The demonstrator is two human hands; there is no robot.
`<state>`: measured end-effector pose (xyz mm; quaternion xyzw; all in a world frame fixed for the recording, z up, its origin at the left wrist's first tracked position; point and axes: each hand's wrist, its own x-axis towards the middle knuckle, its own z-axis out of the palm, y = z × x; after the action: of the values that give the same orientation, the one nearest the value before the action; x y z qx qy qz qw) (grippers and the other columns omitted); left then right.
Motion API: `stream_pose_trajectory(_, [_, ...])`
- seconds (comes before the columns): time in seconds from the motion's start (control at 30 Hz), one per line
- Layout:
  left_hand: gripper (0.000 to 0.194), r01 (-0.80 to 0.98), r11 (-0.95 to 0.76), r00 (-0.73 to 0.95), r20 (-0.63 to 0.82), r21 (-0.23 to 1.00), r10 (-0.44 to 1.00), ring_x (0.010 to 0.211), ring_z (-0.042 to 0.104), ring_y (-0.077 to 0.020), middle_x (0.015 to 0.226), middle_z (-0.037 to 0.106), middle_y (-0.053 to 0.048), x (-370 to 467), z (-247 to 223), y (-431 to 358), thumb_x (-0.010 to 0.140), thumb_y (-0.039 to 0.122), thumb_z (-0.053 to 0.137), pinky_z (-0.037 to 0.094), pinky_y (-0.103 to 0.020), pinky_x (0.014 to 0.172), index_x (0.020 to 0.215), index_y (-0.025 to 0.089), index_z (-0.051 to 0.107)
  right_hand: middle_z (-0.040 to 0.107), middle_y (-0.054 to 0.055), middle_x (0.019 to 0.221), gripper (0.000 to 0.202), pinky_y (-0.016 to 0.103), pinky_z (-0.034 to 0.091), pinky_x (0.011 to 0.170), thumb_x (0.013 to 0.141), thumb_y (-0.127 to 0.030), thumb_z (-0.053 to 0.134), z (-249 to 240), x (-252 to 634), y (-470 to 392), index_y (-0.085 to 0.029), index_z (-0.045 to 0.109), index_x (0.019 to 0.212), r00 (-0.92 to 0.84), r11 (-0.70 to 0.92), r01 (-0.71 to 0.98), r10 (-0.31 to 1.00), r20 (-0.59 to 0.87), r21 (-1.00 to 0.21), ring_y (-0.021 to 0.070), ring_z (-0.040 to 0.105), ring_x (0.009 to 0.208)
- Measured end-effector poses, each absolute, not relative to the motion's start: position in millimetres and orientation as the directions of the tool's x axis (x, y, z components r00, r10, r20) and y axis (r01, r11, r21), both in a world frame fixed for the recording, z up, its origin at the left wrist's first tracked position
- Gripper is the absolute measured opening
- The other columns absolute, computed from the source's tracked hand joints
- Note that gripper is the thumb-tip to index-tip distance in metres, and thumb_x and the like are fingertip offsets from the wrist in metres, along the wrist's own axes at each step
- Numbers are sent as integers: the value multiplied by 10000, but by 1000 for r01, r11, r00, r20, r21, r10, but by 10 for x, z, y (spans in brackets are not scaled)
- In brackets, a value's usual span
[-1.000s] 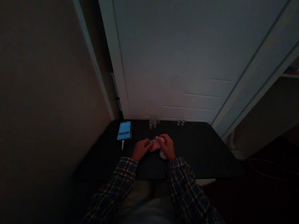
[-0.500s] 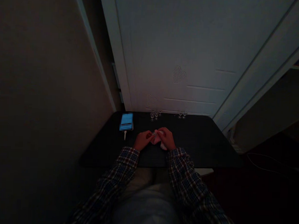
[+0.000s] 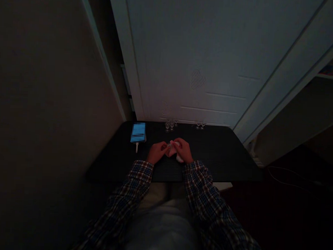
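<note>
My left hand [image 3: 156,152] is closed, its fingertips pinching a small glass [image 3: 169,144] that is mostly covered and dim. Pink cloth [image 3: 172,151] bunches around the glass between both hands. My right hand [image 3: 184,150] grips this cloth from the other side, and a pale end of it hangs beneath the palm. Both hands are just above the dark table [image 3: 214,156], near its middle. Beyond them, several small stemmed glasses [image 3: 168,127] stand together at the table's back edge. More small stemmed glasses [image 3: 200,126] stand a little to the right.
A phone-like device [image 3: 138,132] with a lit blue screen lies at the table's left, a white plug and cable [image 3: 137,147] at its near end. Behind the table rises a white panel [image 3: 185,49] with heart patterns. A wall [image 3: 60,99] borders the left side.
The whole view has shifted slightly, so everything sits a little higher and further left. Both hands keep hold of the cloth and glass, with only slight finger movement.
</note>
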<state>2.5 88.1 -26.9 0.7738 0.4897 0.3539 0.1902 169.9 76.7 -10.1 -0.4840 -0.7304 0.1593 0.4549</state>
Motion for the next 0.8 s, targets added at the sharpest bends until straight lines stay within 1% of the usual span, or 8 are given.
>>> stream_pose_trajectory(0.2, [262, 638, -452, 263, 375, 623, 889, 691, 601, -158, 754, 671, -27, 19, -303, 875, 794, 413, 503, 428, -246, 625, 804, 184, 629, 618, 9, 778, 261, 238, 409, 668, 848, -399, 453, -122, 1699, 766, -193, 612, 824, -127, 477, 572, 855, 503, -667, 150, 559, 741])
stream_pose_trajectory(0.33, [268, 637, -460, 264, 386, 618, 884, 687, 600, -160, 757, 667, -26, 13, -309, 849, 799, 426, 497, 430, -251, 621, 806, 189, 624, 632, 11, 801, 242, 241, 415, 675, 842, -379, 461, -133, 1715, 760, -195, 618, 841, -142, 476, 574, 859, 491, -666, 155, 565, 761])
stream_pose_trajectory(0.43, [235, 635, -464, 264, 390, 618, 882, 721, 608, -162, 796, 670, -28, 2, -308, 821, 805, 395, 500, 446, -254, 654, 826, 193, 617, 640, 16, 821, 239, 248, 419, 700, 841, -374, 466, -123, 1721, 750, -195, 624, 843, -154, 480, 570, 860, 487, -667, 161, 571, 782])
stream_pose_trajectory(0.53, [194, 633, -459, 259, 388, 623, 884, 754, 616, -158, 843, 671, -27, -15, -311, 793, 809, 331, 505, 461, -253, 683, 911, 197, 602, 643, 21, 831, 238, 257, 420, 717, 840, -373, 471, -116, 1720, 742, -196, 630, 848, -162, 483, 565, 860, 484, -669, 165, 573, 791])
stream_pose_trajectory(0.67, [294, 624, -449, 252, 379, 640, 890, 712, 617, -141, 849, 662, -11, -31, -317, 764, 804, 283, 517, 473, -246, 660, 1089, 210, 520, 645, 25, 835, 242, 267, 419, 736, 839, -377, 477, -129, 1725, 743, -195, 637, 848, -170, 485, 565, 860, 482, -668, 170, 575, 803])
stream_pose_trajectory(0.8, [329, 591, -443, 248, 371, 674, 895, 710, 620, -135, 872, 653, -7, -29, -311, 731, 807, 249, 508, 477, -243, 663, 1133, 218, 473, 647, 30, 869, 225, 276, 412, 768, 844, -355, 478, -151, 1741, 748, -196, 634, 869, -173, 482, 575, 862, 477, -661, 173, 574, 837])
